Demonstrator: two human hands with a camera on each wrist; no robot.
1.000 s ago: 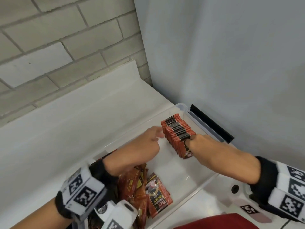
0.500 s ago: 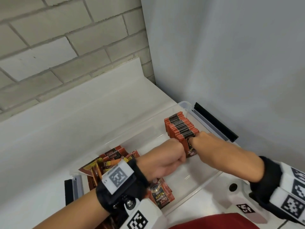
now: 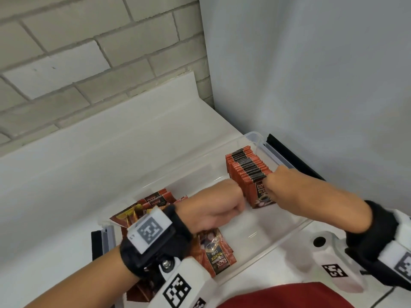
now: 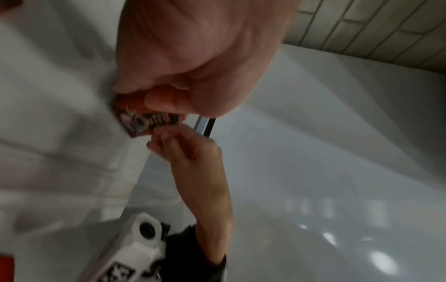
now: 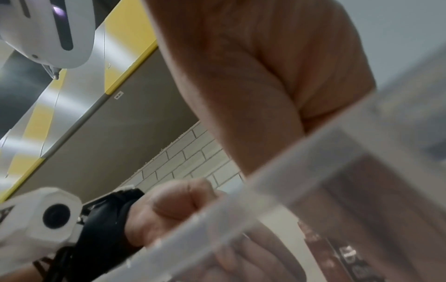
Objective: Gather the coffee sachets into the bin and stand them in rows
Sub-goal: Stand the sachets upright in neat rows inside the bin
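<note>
Left hand (image 3: 219,204) curled, pinching a sachet (image 4: 147,122) against the front of the row (image 3: 248,172) at the bin's (image 3: 255,137) far end. Right hand (image 3: 281,181) bracing the row, fingers hidden, grip unclear. Risk: bracing slackens, row topples forward. Loose sachets (image 3: 216,252) lying flat nearby.

Brick wall (image 3: 89,63), white counter (image 3: 89,156)

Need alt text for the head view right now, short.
Both hands meet at a standing row of red coffee sachets in a clear bin: left hand curled at its near end, right hand steadying it. Loose sachets lie nearer.
</note>
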